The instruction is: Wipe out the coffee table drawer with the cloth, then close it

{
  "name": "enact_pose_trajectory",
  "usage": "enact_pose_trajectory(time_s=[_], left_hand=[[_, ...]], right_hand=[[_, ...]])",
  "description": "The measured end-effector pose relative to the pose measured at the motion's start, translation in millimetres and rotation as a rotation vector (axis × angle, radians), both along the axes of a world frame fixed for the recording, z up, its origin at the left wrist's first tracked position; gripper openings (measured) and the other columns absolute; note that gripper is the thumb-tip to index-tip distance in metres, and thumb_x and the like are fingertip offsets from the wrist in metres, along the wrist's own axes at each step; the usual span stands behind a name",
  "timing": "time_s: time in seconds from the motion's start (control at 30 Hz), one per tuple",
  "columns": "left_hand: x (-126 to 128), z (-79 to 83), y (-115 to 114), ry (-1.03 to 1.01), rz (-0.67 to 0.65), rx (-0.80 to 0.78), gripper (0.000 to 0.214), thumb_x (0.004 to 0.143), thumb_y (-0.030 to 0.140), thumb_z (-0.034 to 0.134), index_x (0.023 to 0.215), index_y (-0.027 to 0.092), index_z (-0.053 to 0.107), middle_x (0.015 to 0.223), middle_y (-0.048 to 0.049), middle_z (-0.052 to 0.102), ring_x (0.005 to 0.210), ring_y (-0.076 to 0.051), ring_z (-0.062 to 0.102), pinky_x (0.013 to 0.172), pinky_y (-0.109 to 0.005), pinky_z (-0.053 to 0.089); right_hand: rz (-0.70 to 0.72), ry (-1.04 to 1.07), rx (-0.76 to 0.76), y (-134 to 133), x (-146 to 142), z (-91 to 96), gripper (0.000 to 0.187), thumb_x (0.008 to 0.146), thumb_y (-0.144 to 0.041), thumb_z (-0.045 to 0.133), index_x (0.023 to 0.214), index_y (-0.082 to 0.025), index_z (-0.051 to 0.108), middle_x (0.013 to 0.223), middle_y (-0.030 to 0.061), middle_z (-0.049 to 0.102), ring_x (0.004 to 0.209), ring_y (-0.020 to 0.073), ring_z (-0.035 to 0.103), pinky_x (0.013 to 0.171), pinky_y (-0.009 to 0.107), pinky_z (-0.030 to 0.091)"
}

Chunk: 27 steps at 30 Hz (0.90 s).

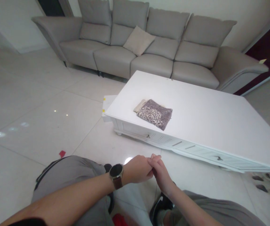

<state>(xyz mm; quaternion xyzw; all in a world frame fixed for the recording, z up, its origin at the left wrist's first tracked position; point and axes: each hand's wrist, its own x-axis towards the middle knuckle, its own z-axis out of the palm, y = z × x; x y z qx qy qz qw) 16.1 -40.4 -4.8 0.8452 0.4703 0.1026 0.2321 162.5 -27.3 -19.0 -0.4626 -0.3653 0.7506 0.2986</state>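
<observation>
My left hand (139,168), with a watch (116,171) on its wrist, is closed in front of the coffee table. Against its fingers rests my right hand (158,171), also closed, so the two are clasped together above the floor between my knees. No object shows in either one, though the inner fingers are partly hidden. Beyond them, near the front edge of the white coffee table (196,116), lies a folded cloth (155,114), purple-grey with a cream pattern and a beige part at its left. Neither hand touches the cloth or the table.
A long grey sofa (116,59) with a beige cushion (139,40) stands behind the table. By the table's left end is a white box-like piece (107,108) with yellow marks. A red scrap (62,153) lies on the tiled floor (83,125). Dark knobs (219,158) stick out from the table's front.
</observation>
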Motion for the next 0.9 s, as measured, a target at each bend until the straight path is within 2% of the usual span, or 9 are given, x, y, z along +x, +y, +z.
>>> enact_pose_trajectory(time_s=[0.17,0.37,0.53,0.63,0.8,0.9], left_hand=[[-2.5,2.9,2.8,0.073,-0.042,0.051,0.053,0.099,0.031,0.052,0.150,0.019,0.041,0.108,-0.0074,0.078,0.084,-0.026,0.076,0.070,-0.035,0.055],[-5.6,6.4,5.1,0.126,-0.111,0.070,0.034,0.102,0.031,0.049,0.133,0.017,0.053,0.096,-0.0067,0.077,0.076,-0.025,0.074,0.064,-0.034,0.053],[-5.2,4.0,1.9,0.153,-0.155,0.083,0.031,0.101,0.027,0.051,0.130,0.017,0.055,0.102,-0.0086,0.077,0.078,-0.023,0.073,0.063,-0.033,0.051],[-4.1,6.1,-1.4,0.150,-0.133,0.052,0.034,0.098,0.025,0.056,0.131,0.017,0.055,0.097,-0.0064,0.077,0.073,-0.022,0.072,0.061,-0.032,0.049],[-4.6,10.2,-6.6,0.166,-0.168,0.000,0.017,0.099,0.026,0.057,0.111,0.018,0.066,0.091,-0.0052,0.077,0.070,-0.021,0.070,0.059,-0.031,0.048],[-5.7,8.4,-9.7,0.156,-0.174,0.036,0.018,0.099,0.026,0.056,0.113,0.018,0.065,0.095,-0.0065,0.078,0.073,-0.021,0.072,0.061,-0.032,0.049]], right_hand=[[-0.015,0.003,-0.005,-2.8,-1.3,-2.9,0.044,0.076,-0.054,0.080,0.072,-0.023,0.049,0.074,-0.0026,0.047,0.075,0.0163,0.047,0.072,0.030,0.042],[-0.055,-0.045,-0.025,-6.9,-4.8,-2.6,0.044,0.074,-0.054,0.079,0.072,-0.024,0.047,0.076,-0.0019,0.049,0.076,0.0173,0.048,0.072,0.031,0.043],[-0.026,-0.054,-0.038,-10.3,-4.1,-0.6,0.047,0.074,-0.056,0.078,0.070,-0.024,0.043,0.071,-0.0031,0.044,0.069,0.0154,0.044,0.063,0.030,0.041],[-0.001,-0.054,-0.022,-13.2,-3.6,2.5,0.047,0.076,-0.057,0.076,0.069,-0.025,0.043,0.069,-0.0034,0.043,0.066,0.0152,0.043,0.059,0.030,0.041],[0.021,-0.045,-0.002,-19.8,-4.1,5.0,0.048,0.077,-0.058,0.075,0.068,-0.024,0.043,0.065,-0.0038,0.043,0.062,0.0142,0.044,0.057,0.029,0.040],[0.008,-0.042,-0.007,-23.3,-4.5,2.9,0.049,0.077,-0.058,0.076,0.068,-0.024,0.042,0.064,-0.0044,0.043,0.059,0.0131,0.041,0.056,0.029,0.038]])
